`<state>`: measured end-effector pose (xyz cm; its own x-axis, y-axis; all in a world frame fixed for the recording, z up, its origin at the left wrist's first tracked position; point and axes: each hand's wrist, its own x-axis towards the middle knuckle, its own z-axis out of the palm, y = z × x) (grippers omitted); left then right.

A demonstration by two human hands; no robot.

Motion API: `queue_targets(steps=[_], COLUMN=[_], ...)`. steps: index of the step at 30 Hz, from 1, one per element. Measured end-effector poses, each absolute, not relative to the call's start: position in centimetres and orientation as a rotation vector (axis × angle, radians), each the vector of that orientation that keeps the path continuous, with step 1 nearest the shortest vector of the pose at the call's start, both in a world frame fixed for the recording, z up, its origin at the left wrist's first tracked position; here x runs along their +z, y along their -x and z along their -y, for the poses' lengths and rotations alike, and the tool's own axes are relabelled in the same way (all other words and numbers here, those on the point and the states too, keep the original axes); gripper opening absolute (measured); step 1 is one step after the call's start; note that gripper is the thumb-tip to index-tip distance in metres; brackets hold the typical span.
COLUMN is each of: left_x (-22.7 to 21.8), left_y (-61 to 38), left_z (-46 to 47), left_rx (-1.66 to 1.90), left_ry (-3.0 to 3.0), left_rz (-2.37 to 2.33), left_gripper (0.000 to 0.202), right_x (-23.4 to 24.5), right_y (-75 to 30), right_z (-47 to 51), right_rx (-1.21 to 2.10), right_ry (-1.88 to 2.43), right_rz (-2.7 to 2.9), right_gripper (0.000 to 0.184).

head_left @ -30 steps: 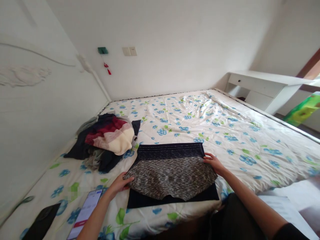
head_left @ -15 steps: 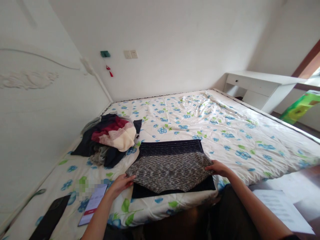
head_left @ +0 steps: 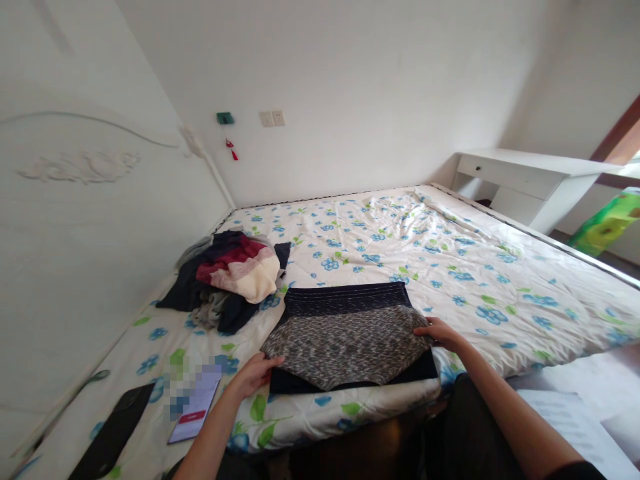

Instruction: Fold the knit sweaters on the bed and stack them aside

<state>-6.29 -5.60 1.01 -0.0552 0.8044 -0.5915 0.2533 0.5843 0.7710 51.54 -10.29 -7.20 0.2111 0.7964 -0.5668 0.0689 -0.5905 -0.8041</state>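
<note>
A knitted sweater (head_left: 345, 343), speckled grey-brown with a dark navy striped band and black parts, lies folded over near the bed's front edge. My left hand (head_left: 260, 372) pinches its left corner between thumb and fingers. At the opposite corner, my right hand (head_left: 437, 331) grips the speckled knit the same way. Black fabric shows beneath the speckled layer along the near side. The undersides of both grips are hidden by the cloth.
A heap of clothes (head_left: 235, 273) sits at the left on the flowered bedsheet (head_left: 470, 280). Nearer me lie a black phone (head_left: 113, 433) and a lit screen (head_left: 197, 407). A white desk (head_left: 530, 173) stands beyond the bed, and papers (head_left: 575, 420) lie at the lower right.
The view has shifted slightly, so everything appears a little farther right. Both hands still hold the sweater's corners, and its layout looks nearly the same.
</note>
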Motion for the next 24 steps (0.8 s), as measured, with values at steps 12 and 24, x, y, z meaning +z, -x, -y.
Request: queue_targets(steps=[12,24], left_x=[-0.2,-2.4], left_y=[9.9,6.1], left_z=[0.6,-5.5], left_rx=[0.297,0.476], left_ry=[-1.487,-1.551], left_rz=[-2.011,-1.809], left_gripper=[0.058,0.052], right_x=[-8.2,-9.6], right_y=[-52.9,-51.5], right_z=[5.0,0.7], right_rx=[0.995,1.129], right_ry=[2.191,1.836], right_rz=[1.114,0.937], right_gripper=[0.042,0.042])
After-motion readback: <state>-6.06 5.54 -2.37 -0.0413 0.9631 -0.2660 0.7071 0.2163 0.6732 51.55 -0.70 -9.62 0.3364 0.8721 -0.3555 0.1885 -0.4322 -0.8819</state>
